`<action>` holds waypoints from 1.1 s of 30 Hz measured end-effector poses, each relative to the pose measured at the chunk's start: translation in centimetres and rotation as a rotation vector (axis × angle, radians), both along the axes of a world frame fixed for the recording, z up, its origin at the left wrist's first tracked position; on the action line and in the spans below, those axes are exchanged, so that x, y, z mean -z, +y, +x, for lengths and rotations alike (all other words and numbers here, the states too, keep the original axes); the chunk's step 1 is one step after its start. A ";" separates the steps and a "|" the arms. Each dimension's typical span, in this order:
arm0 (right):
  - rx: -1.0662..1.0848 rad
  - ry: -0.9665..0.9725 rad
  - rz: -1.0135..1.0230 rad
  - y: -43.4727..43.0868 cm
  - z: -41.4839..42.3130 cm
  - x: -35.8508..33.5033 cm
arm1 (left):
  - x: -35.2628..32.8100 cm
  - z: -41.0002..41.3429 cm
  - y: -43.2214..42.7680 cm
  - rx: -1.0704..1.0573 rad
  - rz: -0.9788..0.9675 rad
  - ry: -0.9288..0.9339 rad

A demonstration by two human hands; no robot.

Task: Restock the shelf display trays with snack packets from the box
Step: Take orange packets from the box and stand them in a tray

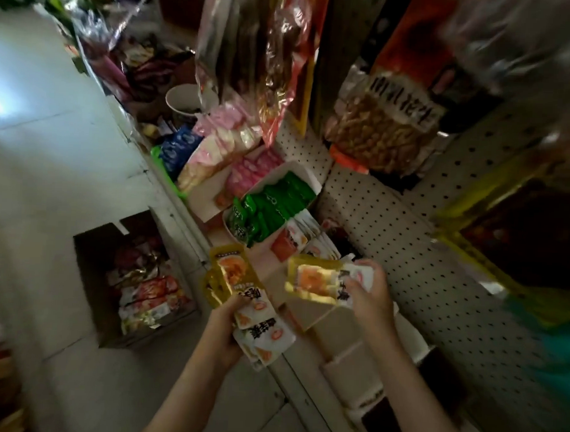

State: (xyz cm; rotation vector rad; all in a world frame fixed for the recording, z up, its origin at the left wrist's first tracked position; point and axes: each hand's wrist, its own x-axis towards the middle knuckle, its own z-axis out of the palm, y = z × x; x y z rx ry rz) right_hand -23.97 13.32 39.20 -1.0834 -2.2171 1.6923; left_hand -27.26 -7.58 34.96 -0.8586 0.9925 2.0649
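The yellow-and-white snack packets are held in two lots, both on the near side of the tray of green packets. A fanned bundle is gripped by the left hand, whose fingers are curled round its lower ends. A smaller stack is pinched by the right hand, with the thumb laid on top. This stack is held just above an open cardboard tray, which lies nearer than the green tray, beyond a row of orange-and-white packets. It seems that the stack is about to be set into this tray. It is better if the edges are squared first and the packets are lowered on end, faces all one way, so that none is bent against the tray wall. The bundle in the left hand should be kept aside from the opening. The box is seen on the floor, left of and below the green tray, with many packets inside. Behind the green tray the pegboard rises. Above it a bag of peanuts and other large bags hang low, so little room is left overhead.
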 end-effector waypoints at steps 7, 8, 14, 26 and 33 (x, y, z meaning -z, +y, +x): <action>-0.569 -0.243 0.700 0.4 -9.2 4.7 | 4.9 -2.5 0.8 -0.063 -0.064 0.047; -0.624 -0.254 0.721 0.2 -9.9 5.1 | 5.3 -2.6 0.9 -0.068 -0.066 0.046; -0.901 -0.367 0.825 -0.7 -10.7 7.7 | 6.8 -3.0 1.5 -0.085 -0.052 0.033; -0.580 -0.434 1.139 -1.1 -10.3 10.7 | 8.1 -3.4 1.2 -0.040 0.049 0.057; -0.565 -0.269 0.232 -5.8 -6.7 9.0 | 7.6 -3.3 1.2 -0.013 0.114 0.071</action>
